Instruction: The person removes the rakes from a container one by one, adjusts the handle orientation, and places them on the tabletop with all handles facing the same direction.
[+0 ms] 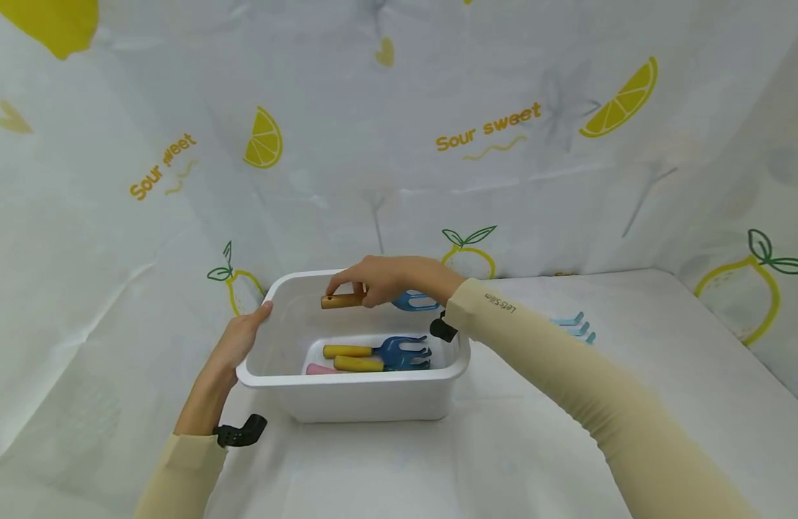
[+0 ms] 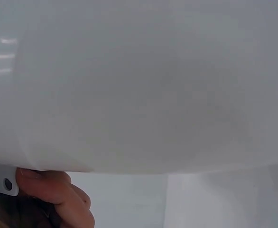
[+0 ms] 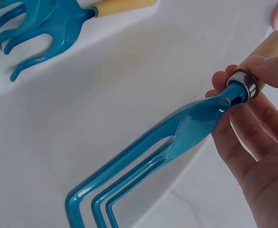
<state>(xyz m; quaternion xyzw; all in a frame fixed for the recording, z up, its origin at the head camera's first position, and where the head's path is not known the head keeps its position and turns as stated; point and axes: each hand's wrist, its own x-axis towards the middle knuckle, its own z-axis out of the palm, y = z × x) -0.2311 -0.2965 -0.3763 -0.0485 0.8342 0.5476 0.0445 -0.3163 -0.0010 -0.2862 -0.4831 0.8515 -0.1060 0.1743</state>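
A white plastic tub (image 1: 366, 400) stands in front of me. My left hand (image 1: 238, 339) grips its left rim; in the left wrist view its fingers (image 2: 58, 192) lie under the tub's edge. Over the tub's far side my right hand (image 1: 382, 277) holds a blue hand cultivator (image 3: 193, 126) by its wooden handle (image 1: 342, 300), thumb and fingers at the metal collar. Its bent tines point away from the hand. Below, on the tub's floor, lie two blue hand forks (image 1: 405, 352) with yellow handles, side by side. A pink handle (image 1: 321, 369) shows partly behind the near wall.
To the right, light-blue tines (image 1: 577, 328) of another tool show on the white-covered table (image 1: 535, 447), the rest hidden by my right sleeve (image 1: 567, 382). A lemon-printed sheet (image 1: 373, 144) hangs close behind the tub.
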